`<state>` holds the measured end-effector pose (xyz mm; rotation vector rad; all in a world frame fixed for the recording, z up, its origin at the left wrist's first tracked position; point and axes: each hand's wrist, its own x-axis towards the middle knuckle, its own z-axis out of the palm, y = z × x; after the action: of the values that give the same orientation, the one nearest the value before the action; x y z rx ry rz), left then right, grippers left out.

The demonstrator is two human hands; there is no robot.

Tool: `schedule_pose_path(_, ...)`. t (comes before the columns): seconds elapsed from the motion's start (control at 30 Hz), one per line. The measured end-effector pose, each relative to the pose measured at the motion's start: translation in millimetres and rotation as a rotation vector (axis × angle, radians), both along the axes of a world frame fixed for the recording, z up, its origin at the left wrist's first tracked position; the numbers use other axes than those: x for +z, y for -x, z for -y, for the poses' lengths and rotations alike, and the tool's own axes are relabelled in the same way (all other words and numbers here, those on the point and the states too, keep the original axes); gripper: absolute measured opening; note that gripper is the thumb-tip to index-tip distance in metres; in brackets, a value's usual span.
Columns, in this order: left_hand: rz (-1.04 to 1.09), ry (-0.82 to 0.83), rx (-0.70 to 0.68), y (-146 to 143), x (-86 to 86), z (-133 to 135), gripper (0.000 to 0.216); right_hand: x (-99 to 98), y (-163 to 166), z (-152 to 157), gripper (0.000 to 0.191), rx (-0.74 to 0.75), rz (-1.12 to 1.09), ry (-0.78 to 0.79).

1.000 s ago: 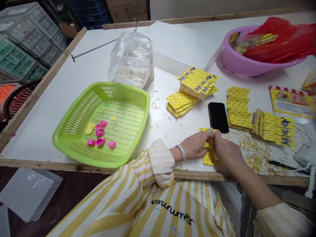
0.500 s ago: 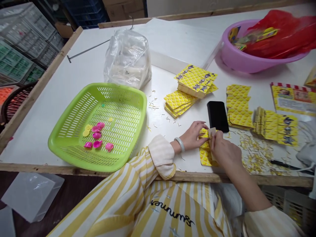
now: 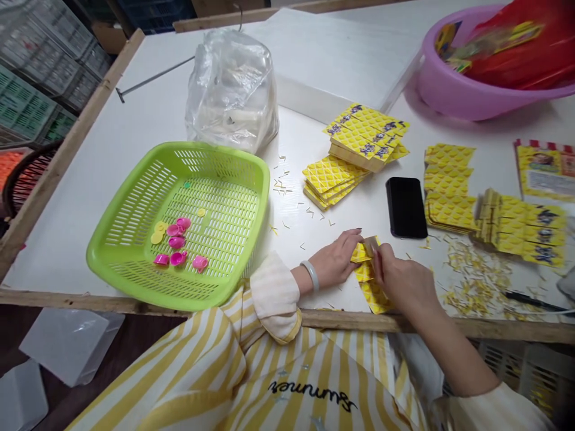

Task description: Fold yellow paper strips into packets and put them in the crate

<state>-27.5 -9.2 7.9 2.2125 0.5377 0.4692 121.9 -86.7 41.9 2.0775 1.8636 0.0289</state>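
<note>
A yellow patterned card sheet [image 3: 375, 297] lies near the table's front edge, partly hidden by my hands. My left hand [image 3: 331, 263], with a pale bangle at the wrist, is closed on the left side of its upper end. From the right, my right hand [image 3: 406, 281] pinches the same end, where a plain brownish flap shows between the fingers. Whether that flap is the card's folded back or a separate piece, I cannot tell. A black phone [image 3: 406, 208] lies just beyond my right hand. Small yellow paper scraps [image 3: 476, 275] are scattered to its right.
Stacked yellow cards [image 3: 368, 134] stand beyond my hands, with more cards [image 3: 449, 173] at right. A green basket [image 3: 258, 221] with small pink and yellow pieces sits left. Behind are a clear plastic bag [image 3: 231, 90] and a purple basin [image 3: 471, 99]. A black pen [image 3: 534, 301] lies right.
Both hands have shifted slightly left with the card sheet, which now sits more tilted. The view has moved a little too. Both hands remain on the card's upper end.
</note>
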Motion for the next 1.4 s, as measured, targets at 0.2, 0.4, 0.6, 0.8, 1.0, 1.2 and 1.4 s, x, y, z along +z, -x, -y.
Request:
schedule_pose_path(0.2,-0.08,-0.059,0.002,-2,-1.7,3,0.04,4.7,7,-2,0.022,0.09,-0.023,0.031)
schedule_pose_path(0.4,-0.149,-0.237,-0.032,-5,-3.6,4,0.051,2.3,8,2,0.035,-0.117,-0.13,-0.024)
schedule_pose_path(0.6,-0.133,-0.284,-0.033,-8,-6.1,4,0.059,-5.8,-3,51,0.045,-0.409,-0.809,-0.394)
schedule_pose_path(0.8,-0.162,-0.318,-0.103,-7,0.5,5,0.059,-5.0,7,71,0.027,-0.476,-0.878,-0.432)
schedule_pose_path(1.0,-0.17,-0.314,-0.124,-4,0.7,4,0.077,-7.2,18,64,0.027,-0.224,-0.738,-0.485)
schedule_pose_path(1.2,-0.185,-0.3,-0.104,-4,1.6,4,0.076,-8.2,15,63,0.026,-0.215,-0.767,-0.452)
schedule_pose_path(1.4,-0.178,-0.308,-0.112,-4,3.2,4,0.074,-4.0,14,62,0.023,-0.288,-0.856,-0.434)
